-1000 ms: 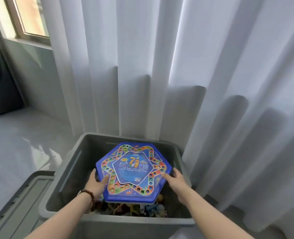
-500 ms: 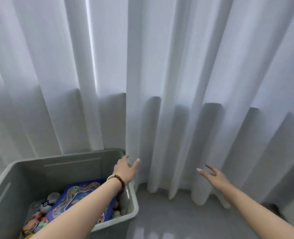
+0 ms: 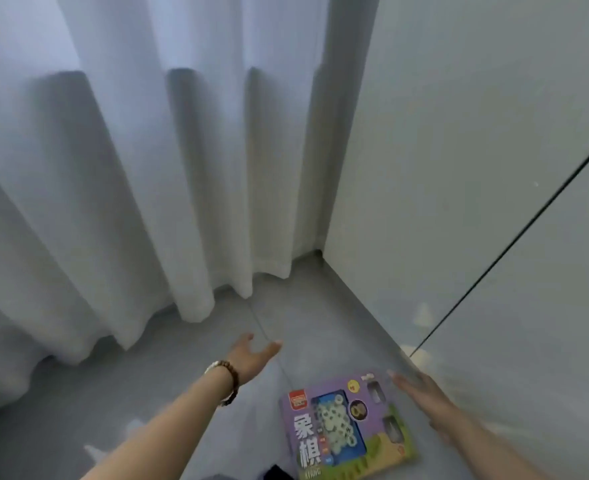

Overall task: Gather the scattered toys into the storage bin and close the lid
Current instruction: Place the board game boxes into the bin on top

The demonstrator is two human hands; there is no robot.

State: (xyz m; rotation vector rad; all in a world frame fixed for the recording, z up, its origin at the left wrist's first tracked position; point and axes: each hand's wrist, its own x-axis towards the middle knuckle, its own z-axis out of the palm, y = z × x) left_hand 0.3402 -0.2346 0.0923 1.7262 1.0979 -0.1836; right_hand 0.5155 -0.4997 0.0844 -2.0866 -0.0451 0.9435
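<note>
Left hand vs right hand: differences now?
The left hand wears a beaded bracelet; the right hand has a bare wrist. The left hand is over grey floor, left of the xiangqi game box; the right hand reaches along the box's right edge. Both are open, holding nothing.

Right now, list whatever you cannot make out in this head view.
1. The game box: head view, near corner cut off by the bottom edge; small print blurred.
2. The dark object: head view, mostly cut off by the bottom edge; unidentifiable.
3. The right hand: head view, motion blur hides whether it touches the game box.
4. The storage bin: outside the frame.
</note>
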